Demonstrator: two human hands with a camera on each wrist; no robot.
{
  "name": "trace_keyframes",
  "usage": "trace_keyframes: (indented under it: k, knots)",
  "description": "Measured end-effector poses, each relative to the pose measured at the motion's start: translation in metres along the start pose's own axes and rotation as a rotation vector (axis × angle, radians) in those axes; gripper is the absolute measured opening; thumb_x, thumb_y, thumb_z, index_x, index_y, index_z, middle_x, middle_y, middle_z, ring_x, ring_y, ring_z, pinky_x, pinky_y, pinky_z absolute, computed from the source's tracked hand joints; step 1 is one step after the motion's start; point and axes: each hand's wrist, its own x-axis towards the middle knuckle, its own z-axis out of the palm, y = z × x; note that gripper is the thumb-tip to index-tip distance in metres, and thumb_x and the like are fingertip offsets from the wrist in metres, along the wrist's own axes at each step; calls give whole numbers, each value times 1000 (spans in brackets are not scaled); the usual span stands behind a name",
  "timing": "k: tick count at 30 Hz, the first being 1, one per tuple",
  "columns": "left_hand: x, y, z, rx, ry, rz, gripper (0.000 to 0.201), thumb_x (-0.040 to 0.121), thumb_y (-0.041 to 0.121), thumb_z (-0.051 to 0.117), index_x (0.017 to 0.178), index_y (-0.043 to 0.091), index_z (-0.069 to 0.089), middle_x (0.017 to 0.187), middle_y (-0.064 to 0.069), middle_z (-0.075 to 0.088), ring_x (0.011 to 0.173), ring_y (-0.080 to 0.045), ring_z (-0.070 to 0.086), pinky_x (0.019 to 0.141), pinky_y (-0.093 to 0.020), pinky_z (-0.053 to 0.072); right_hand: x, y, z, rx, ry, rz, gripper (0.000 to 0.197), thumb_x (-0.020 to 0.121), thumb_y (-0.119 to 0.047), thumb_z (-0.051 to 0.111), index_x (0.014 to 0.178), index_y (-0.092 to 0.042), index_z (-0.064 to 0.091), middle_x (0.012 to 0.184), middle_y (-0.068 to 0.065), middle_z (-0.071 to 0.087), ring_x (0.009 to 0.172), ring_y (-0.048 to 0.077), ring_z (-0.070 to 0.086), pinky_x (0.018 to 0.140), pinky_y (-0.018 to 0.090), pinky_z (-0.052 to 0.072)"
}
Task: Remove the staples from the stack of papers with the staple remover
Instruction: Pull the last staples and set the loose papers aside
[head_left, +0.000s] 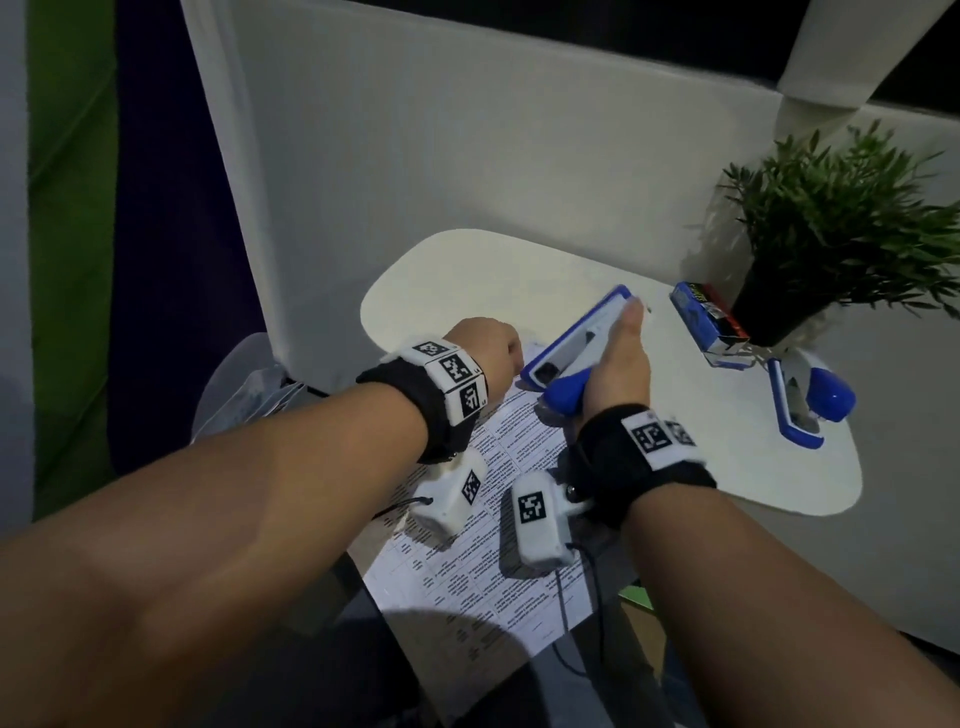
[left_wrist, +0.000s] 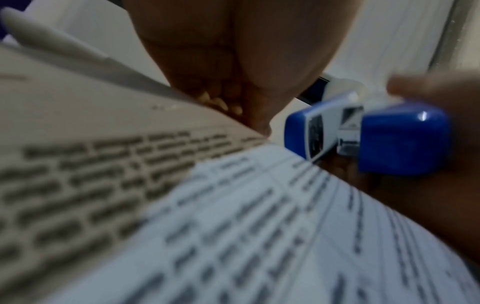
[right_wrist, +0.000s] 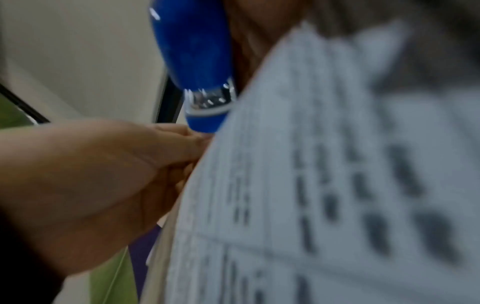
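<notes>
Head view, frame centre: right hand (head_left: 618, 364) grips the blue-and-white plastic staple remover (head_left: 569, 345), left hand (head_left: 485, 345) apparently pinches the printed paper stack (head_left: 498, 566); a skewed bite could tear its corner.

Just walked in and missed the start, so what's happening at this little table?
A person is working on a stack of printed papers lying on a small white table. The right hand grips a blue and white staple remover with its nose at the stack's far corner, while the left hand pinches that same corner. A second blue tool, a small box and a potted plant sit to the right.
</notes>
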Motion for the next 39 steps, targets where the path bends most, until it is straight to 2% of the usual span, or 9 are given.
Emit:
trace_keyframes:
  k: [3, 8, 12, 18, 23, 28, 32, 36, 39]
  knots:
    - [-1, -14, 4, -183, 109, -77, 20, 93, 9, 45, 96, 14, 64, 105, -4, 65, 92, -20, 57, 76, -24, 41, -1, 5, -3, 98, 22, 15, 81, 51, -89, 44, 102, -29, 64, 107, 16, 70, 89, 39, 70, 75, 70, 52]
    - [-16, -60, -3, -310, 378, -175, 15, 92, 13, 49, 87, 16, 63, 97, -3, 65, 86, -20, 58, 78, -26, 45, 1, 4, -4, 144, -33, -1, 73, 66, -81, 45, 111, -26, 63, 92, 15, 63, 73, 36, 61, 56, 49, 50]
    - [-27, -120, -20, -171, 482, -317, 15, 93, 14, 48, 93, 11, 63, 111, -12, 54, 93, -30, 56, 83, -32, 42, 1, 8, -3, 159, -34, -62, 52, 76, -75, 44, 95, -30, 63, 79, 8, 56, 70, 32, 57, 61, 51, 48]
    - [-46, -186, -29, 66, 293, -566, 21, 95, 15, 48, 103, 3, 63, 103, -19, 65, 90, -32, 58, 74, -33, 42, 6, 11, -6, 151, -57, -10, 54, 88, -73, 39, 112, -29, 58, 93, 7, 62, 70, 30, 64, 53, 47, 53]
    - [-42, -204, -35, 194, 65, -680, 36, 92, 9, 51, 128, 2, 51, 128, -20, 54, 115, -35, 52, 97, -39, 43, -1, 7, -4, 139, -60, 3, 53, 85, -76, 40, 110, -32, 58, 105, 11, 65, 79, 37, 67, 52, 44, 53]
    - [-36, -190, -25, 212, 267, -646, 74, 87, 10, 55, 145, -5, 12, 154, -22, 7, 140, -38, 11, 113, -45, 23, -1, 6, -5, 128, -67, 13, 47, 92, -70, 36, 109, -32, 57, 102, 8, 65, 75, 34, 67, 50, 43, 53]
    - [-31, -133, -31, 46, 411, -383, 72, 86, 13, 56, 147, 8, 18, 153, -15, 10, 138, -37, 12, 113, -42, 20, -3, 3, -5, 136, -78, 25, 40, 94, -68, 34, 96, -35, 55, 105, 9, 67, 78, 35, 69, 54, 51, 54]
    - [-33, -63, -28, 45, 194, -115, 43, 94, 29, 45, 134, 16, 47, 140, -8, 38, 128, -27, 33, 106, -37, 31, -5, 2, -5, 148, -91, 35, 44, 95, -68, 32, 99, -32, 57, 107, 13, 70, 78, 35, 71, 58, 54, 54]
    - [-34, -33, -14, 109, -31, -65, 48, 93, 46, 43, 131, 17, 51, 134, -7, 44, 122, -25, 43, 104, -39, 37, -6, 2, -4, 154, -75, 42, 41, 94, -68, 33, 97, -34, 55, 106, 12, 70, 82, 36, 72, 64, 57, 55]
